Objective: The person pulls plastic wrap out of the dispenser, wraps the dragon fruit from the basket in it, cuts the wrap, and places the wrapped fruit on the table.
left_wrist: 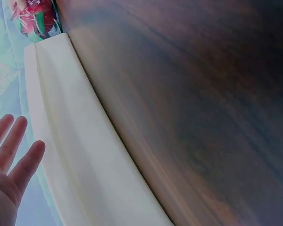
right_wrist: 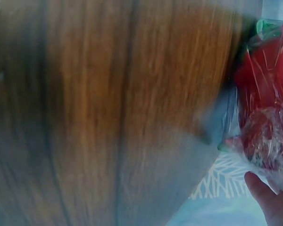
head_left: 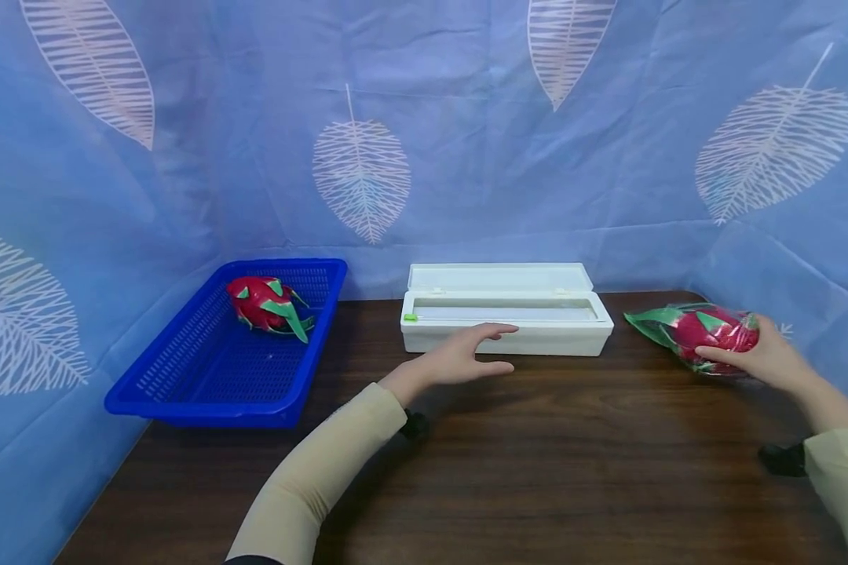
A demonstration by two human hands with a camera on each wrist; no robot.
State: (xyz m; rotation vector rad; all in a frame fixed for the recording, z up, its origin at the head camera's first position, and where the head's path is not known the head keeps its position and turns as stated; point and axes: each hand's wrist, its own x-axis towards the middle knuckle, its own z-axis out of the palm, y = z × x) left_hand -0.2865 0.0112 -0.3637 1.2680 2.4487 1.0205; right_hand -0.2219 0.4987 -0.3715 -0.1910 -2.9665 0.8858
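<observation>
At the right end of the table my right hand grips a red dragon fruit with green leaf tips. Clear cling film covers this fruit, crinkled and bunched at one end in the right wrist view. My left hand reaches over the table with thumb and fingers spread apart, holding nothing. It is nearest to a long white cling film dispenser, whose lid stands raised at the back. In the left wrist view, spread fingers show beside the dispenser's long white side.
A blue plastic basket stands at the left, with a second red dragon fruit inside near its back. A small green slider sits at the dispenser's left end. Blue leaf-patterned cloth hangs behind the brown wooden table.
</observation>
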